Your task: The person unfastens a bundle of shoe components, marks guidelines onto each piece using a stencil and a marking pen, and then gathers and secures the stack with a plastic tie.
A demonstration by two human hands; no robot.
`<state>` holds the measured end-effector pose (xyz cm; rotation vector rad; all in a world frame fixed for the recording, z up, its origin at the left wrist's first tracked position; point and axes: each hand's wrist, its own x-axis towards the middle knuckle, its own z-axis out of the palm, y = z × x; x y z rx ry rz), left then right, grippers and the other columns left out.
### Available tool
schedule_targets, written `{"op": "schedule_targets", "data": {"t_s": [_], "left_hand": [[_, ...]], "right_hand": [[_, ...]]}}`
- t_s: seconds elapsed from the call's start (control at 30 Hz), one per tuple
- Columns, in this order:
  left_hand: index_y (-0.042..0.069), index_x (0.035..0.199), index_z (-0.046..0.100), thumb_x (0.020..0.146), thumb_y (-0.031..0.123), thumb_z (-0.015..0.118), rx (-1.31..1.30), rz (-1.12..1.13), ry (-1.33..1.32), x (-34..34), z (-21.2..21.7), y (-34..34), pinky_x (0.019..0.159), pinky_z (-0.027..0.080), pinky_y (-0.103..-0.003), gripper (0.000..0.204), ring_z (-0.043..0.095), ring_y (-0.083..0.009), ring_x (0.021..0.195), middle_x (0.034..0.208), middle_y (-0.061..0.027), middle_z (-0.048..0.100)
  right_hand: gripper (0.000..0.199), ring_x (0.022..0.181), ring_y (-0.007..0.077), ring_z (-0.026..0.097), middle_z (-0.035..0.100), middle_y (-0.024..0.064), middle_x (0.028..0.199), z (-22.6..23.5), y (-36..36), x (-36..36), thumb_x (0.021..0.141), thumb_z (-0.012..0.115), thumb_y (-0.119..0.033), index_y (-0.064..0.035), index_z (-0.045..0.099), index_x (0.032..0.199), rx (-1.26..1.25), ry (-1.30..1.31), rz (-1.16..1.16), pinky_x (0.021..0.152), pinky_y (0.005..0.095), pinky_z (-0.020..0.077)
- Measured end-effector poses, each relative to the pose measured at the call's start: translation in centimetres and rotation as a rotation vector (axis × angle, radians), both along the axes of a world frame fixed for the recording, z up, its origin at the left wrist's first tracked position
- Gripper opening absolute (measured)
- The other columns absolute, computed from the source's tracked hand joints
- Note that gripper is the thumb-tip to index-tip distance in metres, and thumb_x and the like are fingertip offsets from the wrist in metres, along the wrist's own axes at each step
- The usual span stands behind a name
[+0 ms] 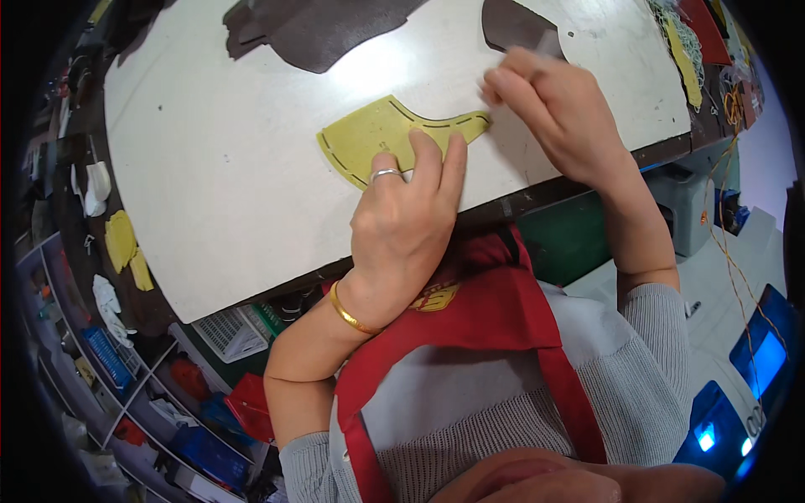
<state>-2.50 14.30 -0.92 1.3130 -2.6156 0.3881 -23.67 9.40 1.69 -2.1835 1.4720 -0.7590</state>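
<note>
Loosely spread, left hand (404, 220) is pressing the yellow piece (359, 136), already dash-marked; right hand (570, 117) is curling, hold and remaining work unclear

Landmark: gold bangle (352, 312), worn on the left wrist (373, 295). Left hand (402, 201) just beyond the bangle, back of hand up, fingers (454, 159) extended away from the body and slightly separated, pressing downward; silver ring (386, 173) on one finger; thumb hidden. Left forearm (323, 345) bare, running from the bangle back to a bent left elbow (289, 381).

Right hand (553, 109) well beyond the bangle and to its right — fingers curled inward, right thumb (516, 90) along them, fingertips blurred; grip contents unclear. Right wrist (605, 168) leads to a bare right forearm (644, 222), elbow bent.
</note>
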Motion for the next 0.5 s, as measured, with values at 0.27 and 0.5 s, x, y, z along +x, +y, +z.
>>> {"op": "schedule_targets", "data": {"t_s": [0.27, 0.5], "left_hand": [[0.011, 0.097, 0.068, 0.078, 0.012, 0.065, -0.069, -0.106, 0.239, 1.2, -0.8, -1.5, 0.05, 0.047, -0.028, 0.02, 0.054, -0.0184, 0.066, 0.085, -0.0014, 0.058], [0.004, 0.114, 0.063, 0.084, 0.005, 0.065, -0.102, -0.283, 0.396, 3.0, 0.5, -7.6, 0.082, 0.057, -0.041, 0.029, 0.067, -0.0318, 0.098, 0.108, -0.0148, 0.066]], "right_hand": [[0.036, 0.082, 0.0382, 0.072, 0.073, 0.0187, 0.085, -1.5, -3.4, 4.9, 0.085, 0.069, -0.042, -0.0085, 0.072, 0.098, 0.363, 0.267, 0.125, 0.073, 0.0501, 0.0562], [0.033, 0.086, 0.0357, 0.071, 0.074, 0.0153, 0.089, 1.3, -1.7, -4.3, 0.087, 0.066, -0.043, -0.013, 0.078, 0.096, 0.253, 0.121, -0.239, 0.077, 0.0465, 0.0552]]}}
